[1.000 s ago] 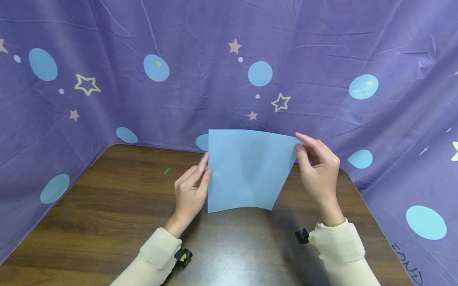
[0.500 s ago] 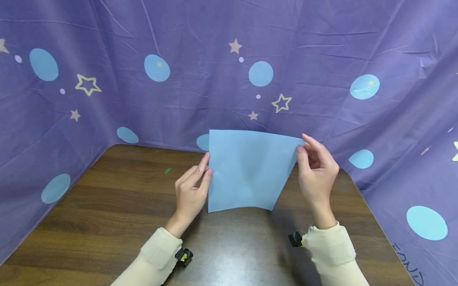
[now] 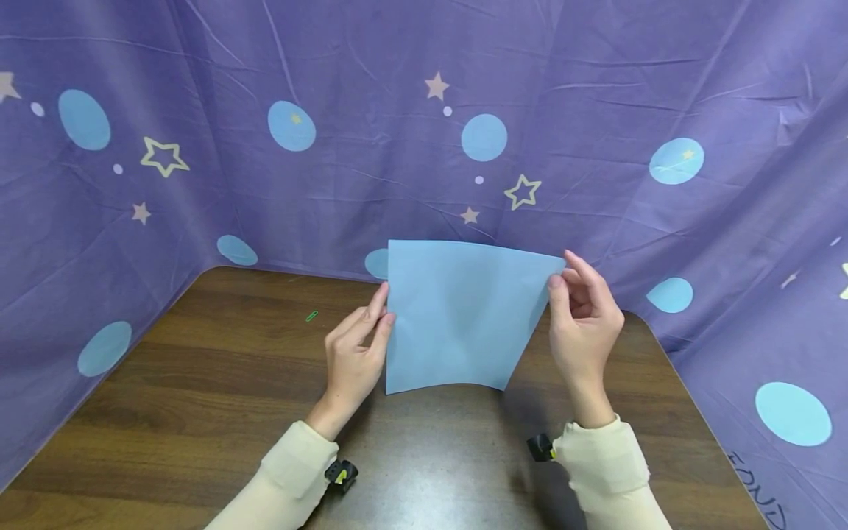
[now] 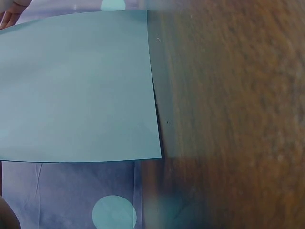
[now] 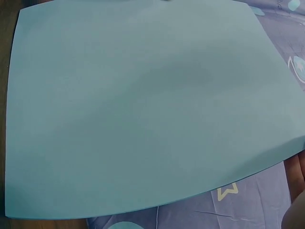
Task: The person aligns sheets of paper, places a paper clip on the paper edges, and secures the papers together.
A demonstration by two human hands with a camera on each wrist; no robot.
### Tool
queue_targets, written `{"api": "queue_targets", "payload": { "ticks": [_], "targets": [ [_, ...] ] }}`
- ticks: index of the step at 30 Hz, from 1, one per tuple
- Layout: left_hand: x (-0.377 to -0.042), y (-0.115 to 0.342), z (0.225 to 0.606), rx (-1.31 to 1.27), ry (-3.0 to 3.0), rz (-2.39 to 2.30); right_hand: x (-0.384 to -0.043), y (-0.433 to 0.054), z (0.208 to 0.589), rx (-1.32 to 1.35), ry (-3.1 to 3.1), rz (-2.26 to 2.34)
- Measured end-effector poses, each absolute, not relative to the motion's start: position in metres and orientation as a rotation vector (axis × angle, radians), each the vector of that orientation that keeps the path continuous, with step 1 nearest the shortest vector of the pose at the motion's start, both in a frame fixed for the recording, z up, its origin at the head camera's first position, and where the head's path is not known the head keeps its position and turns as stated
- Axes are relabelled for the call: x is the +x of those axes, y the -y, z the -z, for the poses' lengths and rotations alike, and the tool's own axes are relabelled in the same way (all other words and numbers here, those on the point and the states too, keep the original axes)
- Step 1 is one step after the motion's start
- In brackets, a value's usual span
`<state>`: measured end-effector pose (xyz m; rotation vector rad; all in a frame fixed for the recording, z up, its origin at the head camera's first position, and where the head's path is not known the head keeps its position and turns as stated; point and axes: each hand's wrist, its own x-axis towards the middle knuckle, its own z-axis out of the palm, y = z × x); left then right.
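Purple curtain [image 3: 371, 44] behind; brown table [image 3: 218, 383] below. Blue paper [image 3: 464, 316] held upright between the hands, bowed, seemingly wider than tall; table contact unclear to me. Right hand [image 3: 586, 324]: thumb and fingertip pinch its upper right corner. Left hand [image 3: 354, 353]: pinches left edge, nearer green paper clip [image 3: 312, 316].

Table [image 3: 199, 383]: brown, wood-grain top, occupying the lower half of the head view. Grain runs roughly left to right. Far corners are rounded, at centre left and centre right of the frame. A bright reflection appears at bottom centre; shadows fall to its right. Green paper clip [image 3: 312, 316]: lies on the surface, left of frame centre, set diagonally.
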<state>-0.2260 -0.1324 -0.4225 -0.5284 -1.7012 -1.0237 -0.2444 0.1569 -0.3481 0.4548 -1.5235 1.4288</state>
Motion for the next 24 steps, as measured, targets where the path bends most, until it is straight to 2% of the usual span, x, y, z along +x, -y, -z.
{"api": "queue_targets", "payload": {
  "ticks": [24],
  "targets": [
    [-0.226, 0.133, 0.424, -0.536, 1.7, 1.03, -0.241, -0.147, 0.363, 0.397, 1.46, -1.427]
  ]
}}
